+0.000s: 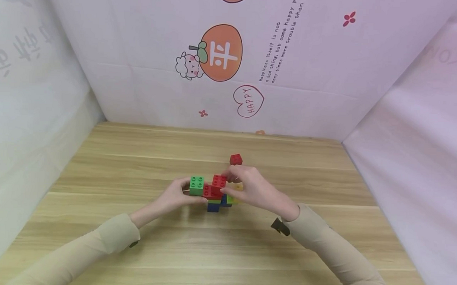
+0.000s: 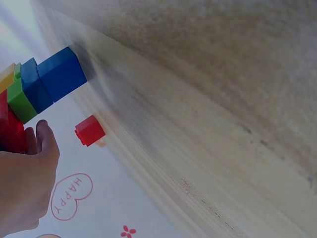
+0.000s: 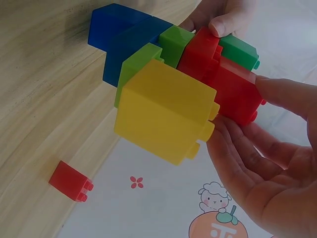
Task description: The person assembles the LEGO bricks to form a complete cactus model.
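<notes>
A stack of toy building bricks stands upright between both hands, with blue bricks (image 3: 119, 27) at its bottom and lime green pieces (image 2: 22, 101) above them. On one side a yellow brick (image 3: 166, 111) sits over a lime piece. Higher up lies a red brick (image 3: 197, 55), bearing a green brick (image 1: 197, 186) on its left. My left hand (image 1: 170, 198) grips the stack's left side, around the green brick and the red one beneath. My right hand (image 1: 256, 189) pinches a square red brick (image 1: 219, 183) between thumb and fingers at the top, right beside the green brick.
A loose red brick (image 1: 236, 160) lies on the wooden table (image 1: 162, 252) behind the stack. White printed cloth (image 1: 147, 83) rises at the back, and further white cloth walls (image 1: 34, 121) border the left and right sides.
</notes>
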Motion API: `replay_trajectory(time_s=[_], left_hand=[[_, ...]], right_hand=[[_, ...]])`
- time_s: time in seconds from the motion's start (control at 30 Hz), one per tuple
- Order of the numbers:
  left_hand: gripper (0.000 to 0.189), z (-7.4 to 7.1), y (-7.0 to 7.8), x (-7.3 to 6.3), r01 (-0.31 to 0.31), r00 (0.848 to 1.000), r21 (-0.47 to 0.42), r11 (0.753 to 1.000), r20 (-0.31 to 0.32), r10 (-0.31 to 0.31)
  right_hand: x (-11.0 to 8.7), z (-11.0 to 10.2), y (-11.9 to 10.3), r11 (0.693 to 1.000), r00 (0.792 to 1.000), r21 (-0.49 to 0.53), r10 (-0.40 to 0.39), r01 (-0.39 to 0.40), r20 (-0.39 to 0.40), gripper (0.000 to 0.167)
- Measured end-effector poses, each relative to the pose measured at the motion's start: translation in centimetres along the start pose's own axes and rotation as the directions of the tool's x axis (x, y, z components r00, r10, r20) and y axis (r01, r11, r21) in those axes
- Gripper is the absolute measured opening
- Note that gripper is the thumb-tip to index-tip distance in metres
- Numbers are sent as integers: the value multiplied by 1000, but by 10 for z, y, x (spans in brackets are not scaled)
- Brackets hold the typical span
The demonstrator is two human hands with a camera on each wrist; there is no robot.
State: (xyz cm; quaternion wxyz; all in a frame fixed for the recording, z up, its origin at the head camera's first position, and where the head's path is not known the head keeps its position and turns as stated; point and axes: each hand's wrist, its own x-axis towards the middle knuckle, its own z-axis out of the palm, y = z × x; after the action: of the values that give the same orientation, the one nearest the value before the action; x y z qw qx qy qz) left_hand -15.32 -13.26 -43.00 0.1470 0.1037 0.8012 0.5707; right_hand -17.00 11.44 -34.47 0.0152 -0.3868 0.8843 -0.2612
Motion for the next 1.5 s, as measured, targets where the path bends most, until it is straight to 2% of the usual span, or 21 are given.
replay_trajectory(time_s=[0.6,0.87,1.23,1.5], left_hand=[[57,2,-1,0,-22,1000,-9,1000,12,22],[57,2,-1,0,-12,1000,-5,1000,10,12],[57,2,2,0,-27,1000,-9,1000,8,27],[57,1,1,1,-33,999,-5,999,15,33]], right_hand=[[0,0,3,999,998,2,-40,40,52,33],[2,1,5,998,996,8,-63,63,69,31],[3,2,6,995,994,37,-94,92,63,38],[4,2,6,996,995,22,-84,83,54,36]])
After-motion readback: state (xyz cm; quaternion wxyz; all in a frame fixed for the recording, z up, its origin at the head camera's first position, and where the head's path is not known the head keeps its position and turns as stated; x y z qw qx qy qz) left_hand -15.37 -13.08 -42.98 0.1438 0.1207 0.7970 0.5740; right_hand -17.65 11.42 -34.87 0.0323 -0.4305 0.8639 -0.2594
